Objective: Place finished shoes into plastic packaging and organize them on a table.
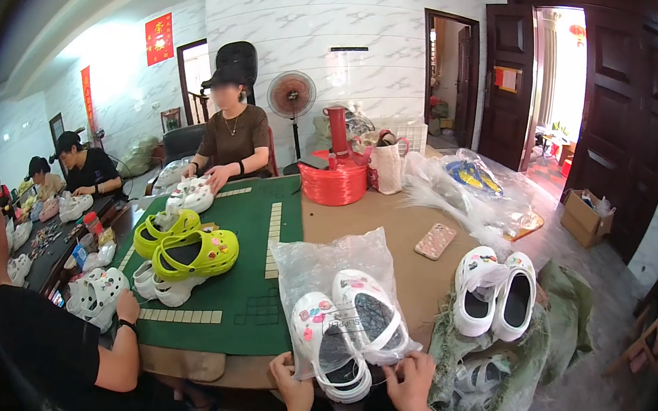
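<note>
A pair of white clogs (367,310) with colourful charms lies partly inside a clear plastic bag (303,263), at the near edge of the table. The heels stick out of the bag's open end, toward me. At the lower left corner of that opening, my left hand (295,386) is closed on the bag's edge. My right hand (411,384) pinches the bag's other edge, right of the heels. Both hands touch the plastic, with the clogs between them.
Another pair of white clogs (494,293) rests on a green woven sack (547,341) at my right. Lime clogs (195,254) stand on the green mat (251,334). A phone (435,241) and a red tape roll (333,183) lie farther back. Co-workers (236,135) sit ahead and left.
</note>
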A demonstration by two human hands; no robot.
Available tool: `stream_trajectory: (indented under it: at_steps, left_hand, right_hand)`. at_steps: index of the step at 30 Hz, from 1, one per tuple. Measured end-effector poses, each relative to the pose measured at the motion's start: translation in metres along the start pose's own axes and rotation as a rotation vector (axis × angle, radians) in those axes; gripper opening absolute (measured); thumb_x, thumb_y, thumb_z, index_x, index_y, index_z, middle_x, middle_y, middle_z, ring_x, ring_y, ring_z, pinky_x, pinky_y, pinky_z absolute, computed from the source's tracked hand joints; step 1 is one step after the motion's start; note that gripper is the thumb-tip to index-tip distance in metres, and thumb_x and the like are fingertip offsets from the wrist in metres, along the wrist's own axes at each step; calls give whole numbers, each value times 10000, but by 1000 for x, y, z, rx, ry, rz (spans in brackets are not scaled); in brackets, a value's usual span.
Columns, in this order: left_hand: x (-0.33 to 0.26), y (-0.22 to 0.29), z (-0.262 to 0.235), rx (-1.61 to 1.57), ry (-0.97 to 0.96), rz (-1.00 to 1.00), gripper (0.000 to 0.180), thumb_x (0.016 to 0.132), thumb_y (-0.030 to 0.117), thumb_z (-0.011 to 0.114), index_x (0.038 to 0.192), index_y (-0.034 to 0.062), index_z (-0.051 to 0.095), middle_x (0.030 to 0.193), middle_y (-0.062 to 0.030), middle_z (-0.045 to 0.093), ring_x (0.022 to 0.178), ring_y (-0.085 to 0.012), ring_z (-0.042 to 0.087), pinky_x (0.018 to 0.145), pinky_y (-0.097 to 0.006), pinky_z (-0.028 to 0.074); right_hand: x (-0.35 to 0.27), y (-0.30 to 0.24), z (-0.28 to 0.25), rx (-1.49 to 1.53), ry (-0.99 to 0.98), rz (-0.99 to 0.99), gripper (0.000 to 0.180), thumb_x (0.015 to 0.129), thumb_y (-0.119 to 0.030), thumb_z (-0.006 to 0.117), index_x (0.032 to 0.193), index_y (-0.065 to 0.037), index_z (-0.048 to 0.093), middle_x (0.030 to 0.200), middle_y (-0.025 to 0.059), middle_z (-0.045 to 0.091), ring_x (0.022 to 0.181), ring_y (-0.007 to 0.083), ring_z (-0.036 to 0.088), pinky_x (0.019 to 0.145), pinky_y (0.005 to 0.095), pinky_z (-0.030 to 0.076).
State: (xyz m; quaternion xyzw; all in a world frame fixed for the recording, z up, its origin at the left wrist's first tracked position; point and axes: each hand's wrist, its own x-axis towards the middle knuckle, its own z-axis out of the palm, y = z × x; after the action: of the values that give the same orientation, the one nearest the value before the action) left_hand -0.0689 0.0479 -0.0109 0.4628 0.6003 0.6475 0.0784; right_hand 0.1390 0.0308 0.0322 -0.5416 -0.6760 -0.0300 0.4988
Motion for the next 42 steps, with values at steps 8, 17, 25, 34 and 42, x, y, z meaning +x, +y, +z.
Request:
stream_trajectory:
  at_steps: [8,17,25,34,42]
  left_hand:
    - [5,-1,-5,127,-107,104,211,777,77,633,924,-28,524,826,-143,508,741,-295,503,688,-377,413]
    - [-5,-15,-2,195,-75,258,127,847,79,551,932,-13,527,834,-181,551,751,-378,540,660,-421,429]
    - [-9,-23,-9,116,-191,132,138,846,62,535,959,-16,533,780,-193,609,687,-362,605,623,-406,469]
    - [-4,-22,-13,66,-186,114,113,864,73,499,928,-15,527,728,-216,592,679,-396,604,600,-426,460]
    - [-5,-17,-13,123,-200,150,115,782,19,436,880,-8,491,674,-205,531,626,-387,568,577,-399,439]
  right_hand:
    - [-19,-8,9,5,43,44,313,636,-205,797,811,-62,581,962,141,474,860,304,470,748,408,359]
    - [-26,-23,9,107,125,-26,236,614,-142,789,723,-82,588,848,94,528,735,265,503,643,359,390]
    - [-20,-25,10,337,-155,-341,203,693,-172,762,716,-69,589,652,56,558,564,223,538,508,307,435]
    - [-7,-35,69,255,-192,-280,180,760,-173,694,848,-42,607,755,87,597,653,263,587,551,327,476]
    - [4,-31,108,227,-403,-71,246,828,-224,601,957,-19,560,895,177,587,841,352,578,693,417,471]
